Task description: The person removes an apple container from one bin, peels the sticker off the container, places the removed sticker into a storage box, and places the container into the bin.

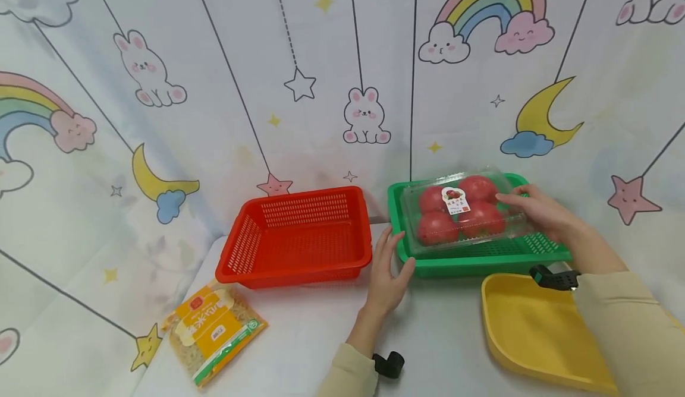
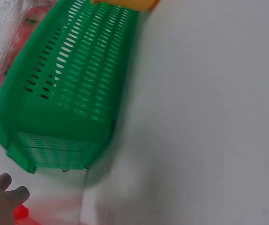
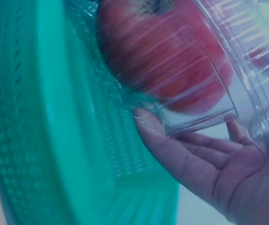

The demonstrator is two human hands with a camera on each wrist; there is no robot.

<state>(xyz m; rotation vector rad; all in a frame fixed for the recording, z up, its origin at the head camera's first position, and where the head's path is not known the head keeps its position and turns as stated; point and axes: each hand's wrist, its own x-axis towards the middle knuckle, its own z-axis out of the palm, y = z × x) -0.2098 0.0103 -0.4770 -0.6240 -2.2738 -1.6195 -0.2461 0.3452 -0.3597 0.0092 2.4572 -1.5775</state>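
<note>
A clear plastic box (image 1: 456,202) of red, tomato-like fruit, with a white label on its lid, lies tilted over the green basket (image 1: 481,265). My right hand (image 1: 548,214) grips its right end; in the right wrist view the thumb and fingers of that hand (image 3: 233,171) are curled about the box's edge, beside a red fruit (image 3: 162,56). With fingers spread, my left hand (image 1: 386,284) is at the green basket's left end, holding nothing. The left wrist view catches only its fingertips (image 2: 12,193), apart from the basket wall (image 2: 41,112).
Left of the green basket stands a red basket (image 1: 294,276) with nothing in it. A yellow-orange packet (image 1: 214,328) of dried noodles or pasta lies at the front left. In front of the green basket is a yellow tray (image 1: 535,325), under my right forearm. A patterned cloth (image 1: 321,147) hangs behind.
</note>
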